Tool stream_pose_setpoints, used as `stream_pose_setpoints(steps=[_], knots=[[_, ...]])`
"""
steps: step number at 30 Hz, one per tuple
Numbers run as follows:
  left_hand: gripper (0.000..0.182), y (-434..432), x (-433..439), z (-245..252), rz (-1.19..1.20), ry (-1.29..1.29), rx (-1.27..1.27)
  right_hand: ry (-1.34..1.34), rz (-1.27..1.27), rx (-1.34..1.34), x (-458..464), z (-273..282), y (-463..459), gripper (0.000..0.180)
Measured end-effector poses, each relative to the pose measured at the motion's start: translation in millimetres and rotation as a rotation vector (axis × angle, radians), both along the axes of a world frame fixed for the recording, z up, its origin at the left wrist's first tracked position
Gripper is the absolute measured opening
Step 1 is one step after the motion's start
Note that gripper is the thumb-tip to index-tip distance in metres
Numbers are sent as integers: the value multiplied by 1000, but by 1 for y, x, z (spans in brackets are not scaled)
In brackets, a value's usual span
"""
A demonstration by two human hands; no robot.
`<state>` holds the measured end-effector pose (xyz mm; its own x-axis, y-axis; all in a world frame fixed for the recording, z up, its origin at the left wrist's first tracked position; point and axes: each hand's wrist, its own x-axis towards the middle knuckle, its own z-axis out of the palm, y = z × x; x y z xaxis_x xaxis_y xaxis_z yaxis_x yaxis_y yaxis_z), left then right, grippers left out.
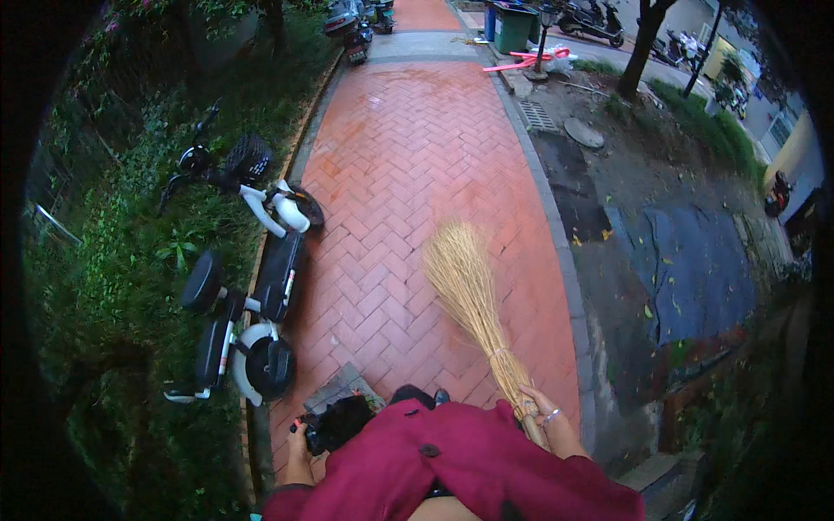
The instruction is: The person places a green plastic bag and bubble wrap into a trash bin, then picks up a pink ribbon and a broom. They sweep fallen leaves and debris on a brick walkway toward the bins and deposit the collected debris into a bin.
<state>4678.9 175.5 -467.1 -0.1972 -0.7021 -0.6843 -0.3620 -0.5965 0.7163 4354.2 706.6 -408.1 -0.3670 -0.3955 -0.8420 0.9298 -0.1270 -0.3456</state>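
Observation:
My right hand (546,411), a bracelet at its wrist, grips the bound handle of a straw broom (466,277). The broom slants forward and left over the path, its bristles fanned out at the far end. Low on the left, my left hand (298,443) is closed around a black object (335,423) with a small red part by the fingers; its kind is unclear. Just beyond it, a grey square slab or panel (344,384) shows partly, the rest hidden. My maroon top (423,449) covers the area between the hands.
A red herringbone brick path (391,273) runs ahead between kerbs. Along its left edge stands a white and black electric scooter (280,273); grass (150,260) lies beyond. To the right are a drain grate (537,115) and a dark sheet (700,273). Ahead stands a green bin (513,29).

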Motion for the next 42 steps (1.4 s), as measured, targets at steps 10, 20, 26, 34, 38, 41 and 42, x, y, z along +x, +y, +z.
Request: stream_pose_setpoints(steps=[10, 20, 26, 34, 38, 41, 42], knots=[[46, -145, -322, -21, 50, -32, 110, -17, 10, -106, -286, 10, -155, 42], [34, -249, -605, -17, -51, 33, 262, 54, -167, 65, -497, 50, -228, 37], [31, -308, -754, -32, -18, -29, 208, 19, 47, -22, -701, 16, -298, 32], [36, -377, -941, -9, 129, -50, 213, 79, 449, 58, -979, 11, -448, 39], [40, -417, -1020, -22, 201, 52, 239, 189, 718, -64, -1096, 19, -566, 49], [38, -452, -1088, -37, 258, -15, 229, 121, 871, -82, -1175, 10, -661, 50], [38, -461, -1104, -40, 250, -40, 243, 84, 965, -91, -1198, 4, -693, 50]])
